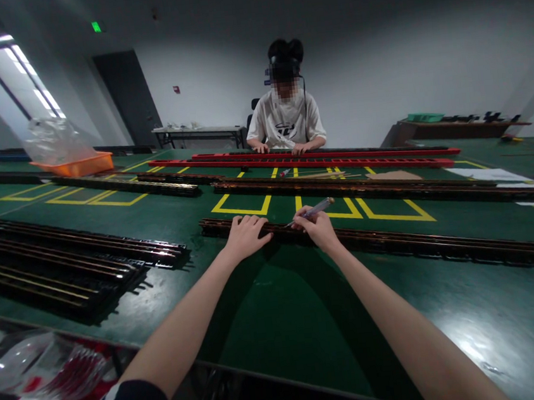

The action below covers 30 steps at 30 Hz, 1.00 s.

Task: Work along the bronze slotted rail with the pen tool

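A long black rail (419,242) with copper-coloured lines runs across the green table in front of me. My left hand (248,235) lies over it near its left end, fingers curled across the top and thumb along the near side. Just to the right, my right hand (316,225) pinches a slim grey pen-shaped tool (320,207). The tool slants, its orange-brown end up to the right and its thin tip down at the rail between my hands. Whether the tip touches the rail is too small to tell.
Several similar rails (54,264) lie at left, and another long rail (351,186) crosses beyond mine. Red rails (339,159) lie before a seated co-worker (284,118). An orange bin (75,166) holds a clear plastic bag. White paper (488,175) lies at right.
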Tool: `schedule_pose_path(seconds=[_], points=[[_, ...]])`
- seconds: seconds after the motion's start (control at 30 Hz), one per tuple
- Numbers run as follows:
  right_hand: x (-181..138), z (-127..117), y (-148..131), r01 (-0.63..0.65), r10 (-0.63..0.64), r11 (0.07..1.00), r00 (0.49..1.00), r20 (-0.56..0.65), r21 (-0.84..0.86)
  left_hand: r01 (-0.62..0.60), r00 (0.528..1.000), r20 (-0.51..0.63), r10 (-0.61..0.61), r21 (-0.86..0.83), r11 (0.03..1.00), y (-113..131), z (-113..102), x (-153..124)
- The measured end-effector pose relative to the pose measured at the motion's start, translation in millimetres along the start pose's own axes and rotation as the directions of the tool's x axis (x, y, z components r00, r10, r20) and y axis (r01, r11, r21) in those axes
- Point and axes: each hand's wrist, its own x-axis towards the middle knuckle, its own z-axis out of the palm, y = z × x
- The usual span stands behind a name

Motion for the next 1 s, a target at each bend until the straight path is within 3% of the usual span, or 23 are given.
schedule_pose_path(seconds=[1.0], points=[[-1.5, 2.3, -2.0, 0.011, -0.011, 1.0, 1.0, 0.015, 0.006, -0.016, 1.0, 0.008, 0.017, -0.021, 1.0, -1.8, -2.6, 0.6]])
